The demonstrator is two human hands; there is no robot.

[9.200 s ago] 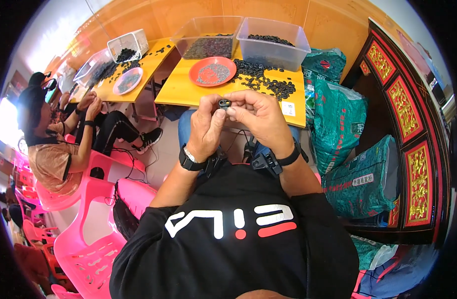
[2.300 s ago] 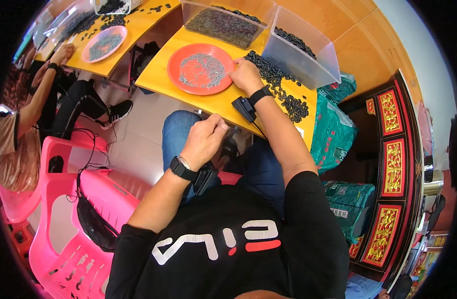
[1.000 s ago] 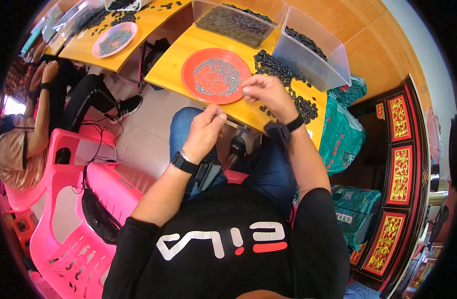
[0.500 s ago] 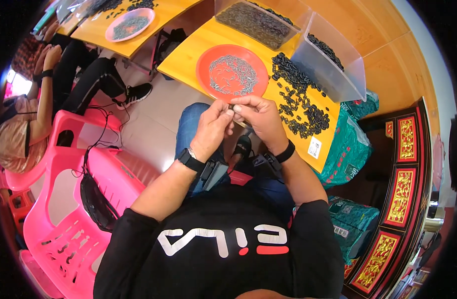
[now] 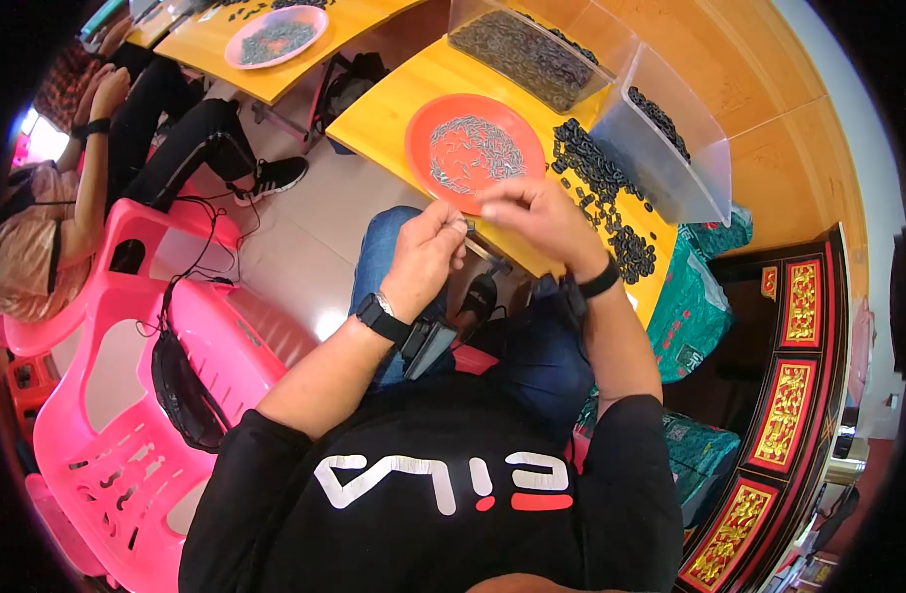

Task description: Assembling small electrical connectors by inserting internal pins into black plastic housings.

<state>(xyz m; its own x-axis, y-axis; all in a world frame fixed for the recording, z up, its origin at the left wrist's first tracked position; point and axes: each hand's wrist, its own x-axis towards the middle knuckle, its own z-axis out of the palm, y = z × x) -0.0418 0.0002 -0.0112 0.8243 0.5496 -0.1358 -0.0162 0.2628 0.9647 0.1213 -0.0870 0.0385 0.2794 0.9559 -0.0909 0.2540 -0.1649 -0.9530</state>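
My left hand (image 5: 422, 255) is closed in a pinch in front of the table edge. A small dark piece (image 5: 469, 226) shows between its thumb and fingers, mostly covered. My right hand (image 5: 552, 225) is just to the right, its bent fingers over the near rim of a red plate (image 5: 417, 128). Motion smears those fingertips, and whatever they may hold is hidden. Thin silvery metal pins (image 5: 507, 153) lie scattered in the plate. Small black pieces with holes (image 5: 591, 163) are heaped on the table to the right of the plate, some partly behind my right hand.
Two clear plastic bins of black parts, a back one (image 5: 532, 64) and a right one (image 5: 705, 173), stand on the yellow table (image 5: 374, 119). Green bags (image 5: 685, 306) sit right of it. At left are pink chairs (image 5: 107, 395) and another seated person (image 5: 53, 237).
My right hand has separated from my left and moved right, toward the plate rim and loose black pieces. My left hand keeps its pinch. The view has shifted slightly.
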